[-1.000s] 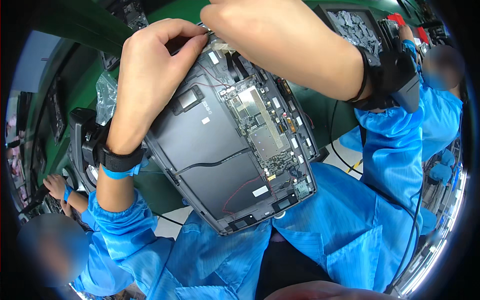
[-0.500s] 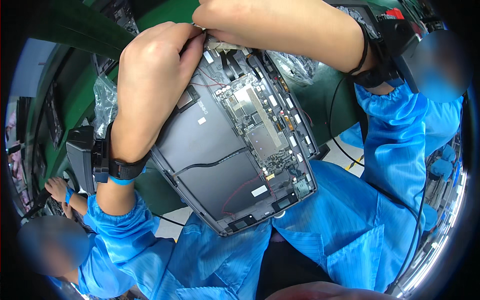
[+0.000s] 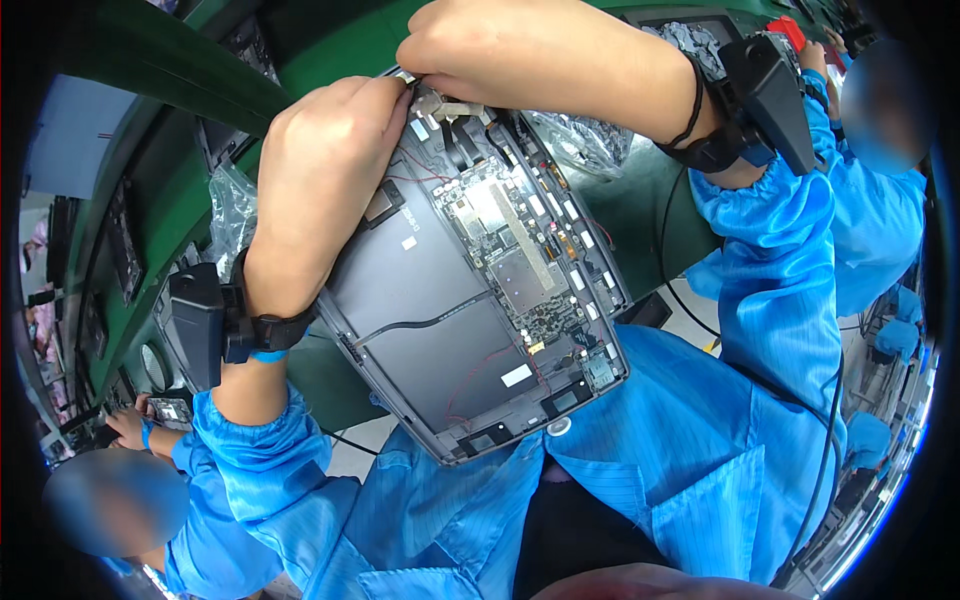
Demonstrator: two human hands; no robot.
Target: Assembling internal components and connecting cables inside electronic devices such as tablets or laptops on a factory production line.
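Note:
A grey tablet housing (image 3: 400, 290) with its inside exposed lies tilted in front of me, its near edge by my blue smock. A circuit board (image 3: 515, 265), a black cable and thin red wires sit inside it. My left hand (image 3: 325, 165) is closed at the housing's far corner, fingertips pinched by its edge. My right hand (image 3: 455, 50) is closed right beside it, above a silvery foil-like patch (image 3: 455, 108). The fingertips of both hands meet at that corner, and what is between them is hidden or too small to name.
Clear plastic bags lie left (image 3: 232, 210) and right (image 3: 580, 145) of the housing on the green bench (image 3: 680, 215). A black cable (image 3: 665, 240) hangs at the right. Co-workers in blue sit on both sides; a red object (image 3: 787, 32) is at the far right.
Both forearms and the housing have shifted slightly in the picture; my left hand appears a little lower and further right. Both hands stay closed at the same corner.

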